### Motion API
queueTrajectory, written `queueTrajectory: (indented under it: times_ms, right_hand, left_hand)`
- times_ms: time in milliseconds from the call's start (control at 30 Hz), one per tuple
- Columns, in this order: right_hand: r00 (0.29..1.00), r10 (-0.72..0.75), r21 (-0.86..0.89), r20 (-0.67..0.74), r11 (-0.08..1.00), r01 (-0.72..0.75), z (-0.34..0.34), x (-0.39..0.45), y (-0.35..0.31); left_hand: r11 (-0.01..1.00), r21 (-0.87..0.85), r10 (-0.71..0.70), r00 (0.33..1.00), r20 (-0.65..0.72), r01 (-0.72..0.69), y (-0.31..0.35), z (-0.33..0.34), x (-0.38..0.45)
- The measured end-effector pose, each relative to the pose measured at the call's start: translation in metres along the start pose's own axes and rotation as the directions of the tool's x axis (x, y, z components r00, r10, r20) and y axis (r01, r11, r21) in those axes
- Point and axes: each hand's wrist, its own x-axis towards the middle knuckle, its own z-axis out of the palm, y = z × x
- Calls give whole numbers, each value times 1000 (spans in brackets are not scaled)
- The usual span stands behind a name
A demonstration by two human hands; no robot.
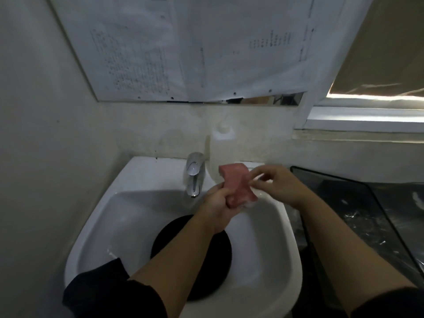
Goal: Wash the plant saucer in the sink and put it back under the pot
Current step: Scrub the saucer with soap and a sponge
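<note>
Both hands are busy above the sink in the head view: the left hand grips the lower end of a pink sponge, and the right hand pinches its upper edge. The dark saucer lies flat in the basin beneath the forearms, untouched. Scrubbing looks not yet begun; no water can be seen at the tap. Rinsing and returning it under the pot remain.
</note>
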Motion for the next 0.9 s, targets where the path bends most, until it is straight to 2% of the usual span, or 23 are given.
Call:
queueTrajectory:
  times_ms: [100, 200, 333, 433, 633, 900]
  right_hand:
    - [979, -69, 13, -190, 997, 73, -18, 27, -24]
    - [962, -134, 6, -237, 990, 140, -27, 57, -52]
    - [972, -134, -29, -195, 991, 131, -24, 95, -78]
    - [985, -78, -81, -152, 994, 67, -17, 117, -87]
    - [995, 87, 17, -46, 996, -86, -7, 139, -94]
    - [981, 157, -48, 111, 987, -153, -13, 155, -106]
  left_hand:
    - [999, 46, 28, 996, -81, -25, 23, 2, -4]
    - [995, 97, 29, 993, -118, -18, 48, 7, -14]
    - [990, 114, 95, 985, -144, -79, 80, 10, -26]
    - [985, 152, 99, 984, -148, -76, 94, 10, -29]
    - [967, 226, 161, 969, -186, -117, 109, 2, -30]
    - [921, 369, 160, 985, -65, -126, 122, 4, -32]
